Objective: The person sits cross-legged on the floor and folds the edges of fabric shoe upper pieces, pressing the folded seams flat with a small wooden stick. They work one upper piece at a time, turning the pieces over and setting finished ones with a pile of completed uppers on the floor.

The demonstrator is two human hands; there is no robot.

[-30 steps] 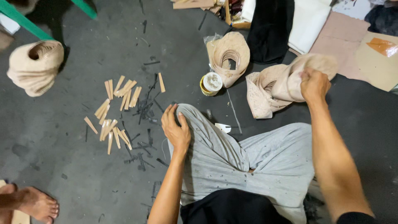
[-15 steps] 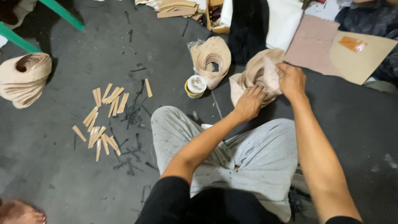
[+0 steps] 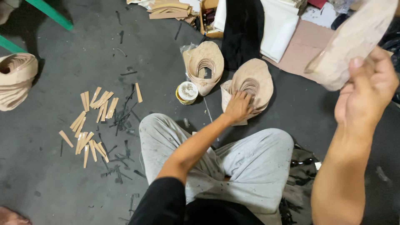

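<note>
Our left hand reaches forward, fingers spread and gripping the beige bundle; our right hand — raised near the camera — pinches a tan sheet.

Matt beige leather-like pieces, pale wooden strips, rough grey concrete floor, soft grey cloth trousers.

A floor workshop: tan strips, black offcuts and stacked beige pieces cover concrete.
</note>
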